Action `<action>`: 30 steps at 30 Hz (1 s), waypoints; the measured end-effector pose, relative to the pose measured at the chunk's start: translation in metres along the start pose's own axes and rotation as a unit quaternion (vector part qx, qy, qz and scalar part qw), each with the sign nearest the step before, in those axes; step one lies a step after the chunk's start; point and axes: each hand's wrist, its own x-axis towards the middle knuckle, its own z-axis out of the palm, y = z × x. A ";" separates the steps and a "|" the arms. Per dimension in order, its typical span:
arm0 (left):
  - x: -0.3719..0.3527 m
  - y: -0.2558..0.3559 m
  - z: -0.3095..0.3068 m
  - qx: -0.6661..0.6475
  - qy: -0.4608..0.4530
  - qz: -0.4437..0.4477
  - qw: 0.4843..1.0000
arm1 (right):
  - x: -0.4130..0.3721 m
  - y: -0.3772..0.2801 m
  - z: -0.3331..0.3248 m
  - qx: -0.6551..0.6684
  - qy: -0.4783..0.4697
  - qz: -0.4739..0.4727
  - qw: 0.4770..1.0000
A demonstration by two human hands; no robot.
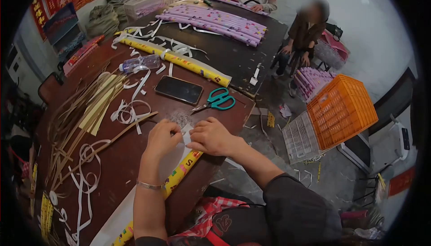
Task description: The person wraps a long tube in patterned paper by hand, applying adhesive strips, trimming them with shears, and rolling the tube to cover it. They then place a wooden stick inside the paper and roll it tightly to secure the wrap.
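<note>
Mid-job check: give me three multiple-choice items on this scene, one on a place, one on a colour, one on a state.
1. Where do the scissors lie?
A. just right of the phone
B. on the floor
C. on the purple rolls

2. What colour is the crate at the right?
A. blue
B. orange
C. green

3. What are the left hand and the right hand doing?
A. both touch the white paper
B. one holds a bottle
C. both are lifted clear

Key:
1 A, they lie beside the phone's right edge.
2 B, its mesh walls are orange.
3 A, both sets of fingers rest on the paper.
</note>
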 end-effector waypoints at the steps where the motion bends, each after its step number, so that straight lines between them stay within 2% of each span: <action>1: -0.001 0.002 -0.001 -0.009 -0.001 -0.003 1.000 | -0.001 -0.003 -0.001 -0.004 -0.011 0.003 1.000; 12: -0.036 -0.001 -0.017 -0.015 -0.014 -0.063 0.998 | -0.005 -0.005 0.004 -0.037 0.023 -0.008 0.999; 17: -0.084 -0.013 -0.038 -0.030 0.030 -0.087 0.995 | -0.005 -0.004 0.007 -0.034 0.018 -0.004 0.999; 20: -0.122 -0.026 -0.059 -0.037 0.062 -0.102 0.992 | -0.005 -0.003 0.009 -0.015 0.023 0.007 1.000; 23: -0.169 -0.039 -0.081 -0.096 0.092 -0.158 0.978 | -0.005 -0.001 0.008 -0.043 0.025 -0.015 0.999; 24: -0.189 -0.051 -0.088 -0.096 0.103 -0.156 0.978 | -0.005 -0.001 0.006 -0.029 -0.006 0.013 0.999; 26: -0.231 -0.071 -0.106 -0.155 0.122 -0.193 0.961 | -0.005 -0.002 0.003 -0.021 0.012 0.008 1.000; 28: -0.277 -0.082 -0.128 -0.139 0.146 -0.229 0.952 | -0.001 -0.009 -0.009 0.022 -0.045 0.058 0.997; 30: -0.324 -0.095 -0.145 -0.117 0.192 -0.237 0.945 | -0.001 -0.007 -0.010 0.023 -0.035 0.042 0.998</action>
